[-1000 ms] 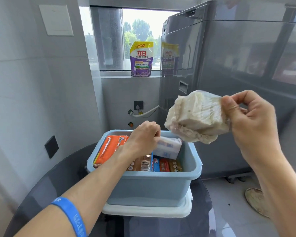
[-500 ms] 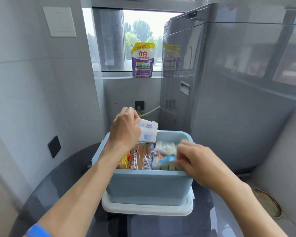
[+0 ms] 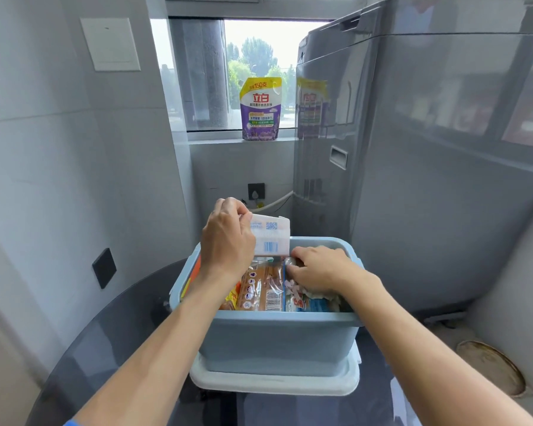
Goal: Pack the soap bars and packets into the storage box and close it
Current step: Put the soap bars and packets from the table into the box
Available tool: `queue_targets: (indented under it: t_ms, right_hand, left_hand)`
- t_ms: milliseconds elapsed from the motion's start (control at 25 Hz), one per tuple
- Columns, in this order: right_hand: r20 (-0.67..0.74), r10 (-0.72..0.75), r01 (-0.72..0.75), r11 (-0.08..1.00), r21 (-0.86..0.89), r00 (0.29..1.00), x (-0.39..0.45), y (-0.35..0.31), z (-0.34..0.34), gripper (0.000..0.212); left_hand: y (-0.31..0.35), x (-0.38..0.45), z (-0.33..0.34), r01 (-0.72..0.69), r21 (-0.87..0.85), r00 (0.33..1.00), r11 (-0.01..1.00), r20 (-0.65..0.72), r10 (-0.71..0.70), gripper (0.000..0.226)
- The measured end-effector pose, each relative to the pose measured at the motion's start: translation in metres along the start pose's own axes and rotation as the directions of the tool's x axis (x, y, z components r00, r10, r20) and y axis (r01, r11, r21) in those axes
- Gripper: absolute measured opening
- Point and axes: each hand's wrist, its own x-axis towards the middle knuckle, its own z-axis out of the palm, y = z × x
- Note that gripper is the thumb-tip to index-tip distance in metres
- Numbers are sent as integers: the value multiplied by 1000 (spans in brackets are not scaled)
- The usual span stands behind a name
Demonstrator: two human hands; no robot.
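Note:
A light blue storage box [image 3: 277, 342] stands on its white lid [image 3: 274, 383] on a dark round table. Inside it stand several soap packets, among them a brown one with a barcode [image 3: 263, 292] and blue and white ones [image 3: 308, 302]. My left hand [image 3: 226, 241] grips a white soap box with a barcode [image 3: 271, 238] just above the box's back rim. My right hand [image 3: 319, 270] reaches into the right half, fingers curled on a plastic-wrapped soap bar [image 3: 291, 262] that it mostly hides.
A grey washing machine [image 3: 428, 164] fills the right side. A purple and yellow detergent pouch [image 3: 260, 109] stands on the windowsill. The tiled wall is close on the left. The dark table [image 3: 120, 348] extends left of the box. A round floor drain cover [image 3: 490, 367] lies lower right.
My right hand brought the wrapped soap bar down from the air into the right side of the box. My left hand lifted the white soap box up out of the box.

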Motion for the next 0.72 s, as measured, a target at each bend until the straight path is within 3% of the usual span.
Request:
queue_targets:
  t_ms: [160, 240, 280, 320, 360, 440, 520, 640, 720]
  right_hand:
    - [73, -3, -14, 974, 227, 997, 10, 2, 0, 39]
    - [-71, 40, -16, 950, 311, 997, 8, 3, 1, 32]
    - [-224, 113, -19, 923, 383, 968, 6, 4, 0, 30]
    - [-349, 201, 5, 860, 510, 915, 3, 8, -2, 28]
    - [-371, 252, 63, 749, 660, 894, 0, 12, -6, 28]
    - [-203, 120, 125, 466, 876, 972, -8, 15, -12, 38]
    - [-130, -14, 126, 361, 924, 991, -14, 16, -11, 43]
    - [-342, 72, 300, 335, 893, 937, -21, 28, -15, 43]
    - [-480, 141, 372, 459, 807, 866, -27, 46, -26, 43]
  left_hand:
    - [-1, -4, 1, 21, -6, 1000, 1000, -7, -21, 13]
    - [1, -4, 1, 23, -16, 1000, 1000, -2, -23, 13]
    - [1, -4, 1, 20, -26, 1000, 999, 3, -20, 12]
    - [2, -3, 1, 17, -51, 1000, 999, 6, -17, 11]
    - [4, -3, 1, 9, -88, 1000, 996, 7, -8, 10]
    - [10, -2, 1, -32, -158, 999, 987, 36, 38, 9]
    - [21, -1, 4, -66, -214, 992, 975, 89, 86, 9]
    - [30, -2, 8, 111, -338, 988, 935, 137, -68, 12]
    - [26, -9, 9, 145, -234, 980, 961, 171, -107, 21]
